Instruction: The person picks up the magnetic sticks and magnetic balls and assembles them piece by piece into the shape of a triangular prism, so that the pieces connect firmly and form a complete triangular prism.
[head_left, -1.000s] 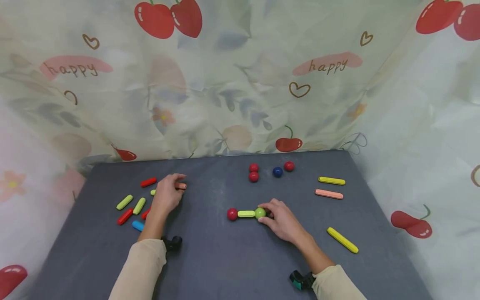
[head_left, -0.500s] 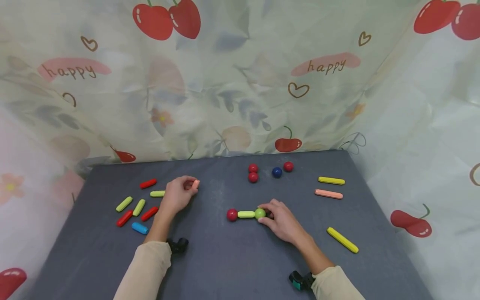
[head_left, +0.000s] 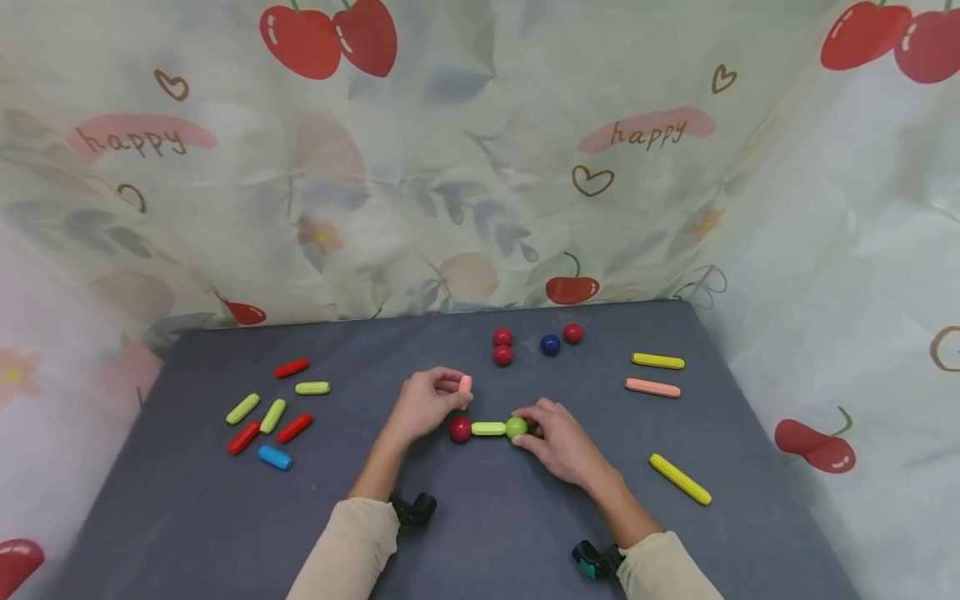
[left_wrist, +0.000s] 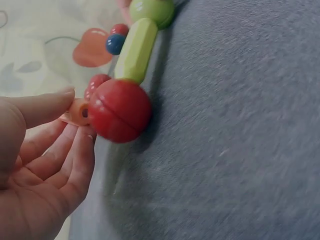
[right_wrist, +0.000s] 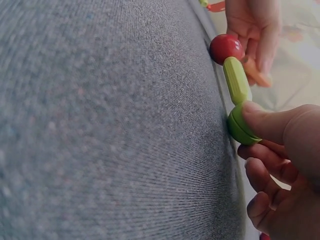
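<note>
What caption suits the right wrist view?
Right hand pinches the green ball; left hand holds an orange stick beside the red ball.

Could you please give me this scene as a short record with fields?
Left hand: pinches a short peach stick near the red ball
Right hand: grips the green ball
Joined row: red ball, light-green stick, green ball
On the left: three red sticks, three light-green sticks, one blue stick
On the right: two yellow sticks, one long peach stick
At the back: three red balls, one blue ball
Surface: dark grey tabletop
</note>
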